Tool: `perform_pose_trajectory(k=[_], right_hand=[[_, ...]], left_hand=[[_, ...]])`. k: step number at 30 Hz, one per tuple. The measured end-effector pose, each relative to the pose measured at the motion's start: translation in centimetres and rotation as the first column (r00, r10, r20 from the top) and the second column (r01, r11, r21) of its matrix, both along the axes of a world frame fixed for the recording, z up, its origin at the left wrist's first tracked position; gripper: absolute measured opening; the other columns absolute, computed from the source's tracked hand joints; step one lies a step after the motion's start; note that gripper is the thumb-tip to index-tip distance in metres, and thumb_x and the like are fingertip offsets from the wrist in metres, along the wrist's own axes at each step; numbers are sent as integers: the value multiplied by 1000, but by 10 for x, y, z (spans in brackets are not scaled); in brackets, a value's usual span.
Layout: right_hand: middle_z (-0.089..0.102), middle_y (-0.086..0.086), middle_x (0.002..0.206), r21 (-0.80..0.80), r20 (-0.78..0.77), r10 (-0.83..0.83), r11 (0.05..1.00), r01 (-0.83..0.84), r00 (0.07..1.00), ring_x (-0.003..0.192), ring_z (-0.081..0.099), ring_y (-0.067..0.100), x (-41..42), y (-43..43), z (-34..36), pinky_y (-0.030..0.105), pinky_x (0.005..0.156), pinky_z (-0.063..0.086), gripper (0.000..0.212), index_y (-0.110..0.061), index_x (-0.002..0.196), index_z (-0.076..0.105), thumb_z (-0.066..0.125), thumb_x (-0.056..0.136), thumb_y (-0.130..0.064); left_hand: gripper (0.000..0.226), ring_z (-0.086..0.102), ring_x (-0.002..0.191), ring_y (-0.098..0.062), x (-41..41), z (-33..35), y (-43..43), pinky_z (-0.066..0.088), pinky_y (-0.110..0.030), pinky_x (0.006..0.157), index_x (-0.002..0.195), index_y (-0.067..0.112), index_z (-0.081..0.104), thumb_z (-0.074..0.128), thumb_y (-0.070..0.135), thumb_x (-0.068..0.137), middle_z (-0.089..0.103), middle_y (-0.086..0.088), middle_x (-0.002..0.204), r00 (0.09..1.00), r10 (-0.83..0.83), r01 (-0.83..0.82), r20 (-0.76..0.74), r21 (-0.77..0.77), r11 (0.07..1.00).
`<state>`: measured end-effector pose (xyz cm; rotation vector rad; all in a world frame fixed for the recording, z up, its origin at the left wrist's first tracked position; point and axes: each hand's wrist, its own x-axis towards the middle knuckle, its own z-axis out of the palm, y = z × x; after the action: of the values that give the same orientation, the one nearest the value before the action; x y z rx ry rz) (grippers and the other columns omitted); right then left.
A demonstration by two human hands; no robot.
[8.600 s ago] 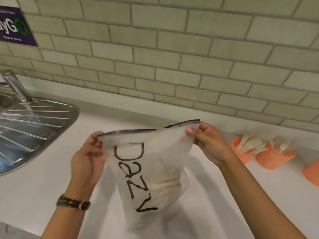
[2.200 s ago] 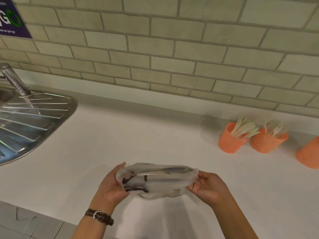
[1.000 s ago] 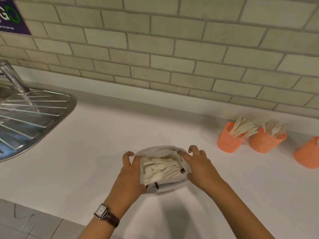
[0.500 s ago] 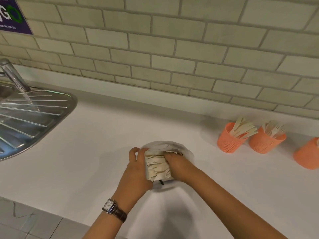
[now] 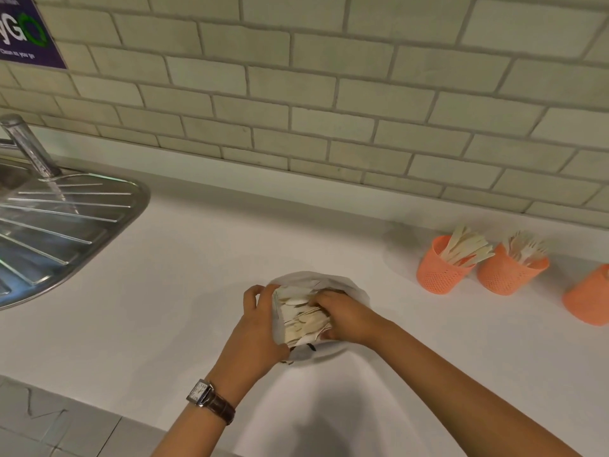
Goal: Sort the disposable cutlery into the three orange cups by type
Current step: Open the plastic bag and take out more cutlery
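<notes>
Wooden cutlery [image 5: 301, 319] heaped in bag [image 5: 342, 285], under curled right hand [image 5: 342, 316] fingers; left hand [image 5: 255, 328] gripping bag's side; cups [image 5: 440, 272] well right

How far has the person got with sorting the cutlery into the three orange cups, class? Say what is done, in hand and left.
Done: the left cup holds flat wooden pieces and the middle cup holds forks. In hand: the left hand steadies the open plastic bag on the counter while the right hand reaches into its pile of wooden cutlery. Left: that whole pile; the third cup is cut off, contents unclear.
</notes>
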<state>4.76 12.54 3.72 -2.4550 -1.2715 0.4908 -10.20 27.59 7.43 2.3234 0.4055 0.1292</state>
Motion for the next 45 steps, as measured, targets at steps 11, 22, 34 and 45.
perform_pose_trajectory(k=[11,22,34,45], right_hand=[[64,5,108,-14,-133,-42,999,41,990,99,61,21,0,-7,15,26,83,46,31,-14,110,57,66,82,-23],[54,-1,82,391,-389,-186,853,345,902,73,49,8,-10,0,44,20,67,40,29,0,95,52,68,71,-7],[66,-10,60,650,-678,-239,249,719,695,61,62,6,-29,-46,99,17,57,49,11,-11,76,63,72,78,-4],[67,3,70,580,-683,-634,-168,797,364,58,63,3,-67,-119,54,14,56,51,6,-8,81,65,68,79,-3]], left_hand=[[90,61,75,-15,-4,8,6,55,-29,58,134,36,25,76,17,62,20,12,128,999,22,-23,-30,-6,1000],[91,50,90,-4,3,16,20,52,-19,65,136,34,27,74,7,62,25,14,122,999,-4,-2,-44,-136,991],[78,53,100,-18,13,18,30,47,-25,84,134,31,38,79,19,68,31,2,130,998,46,-48,-33,-64,997],[30,46,118,-19,21,19,24,35,-31,97,97,22,65,78,15,71,50,-5,126,942,79,-115,327,91,989]])
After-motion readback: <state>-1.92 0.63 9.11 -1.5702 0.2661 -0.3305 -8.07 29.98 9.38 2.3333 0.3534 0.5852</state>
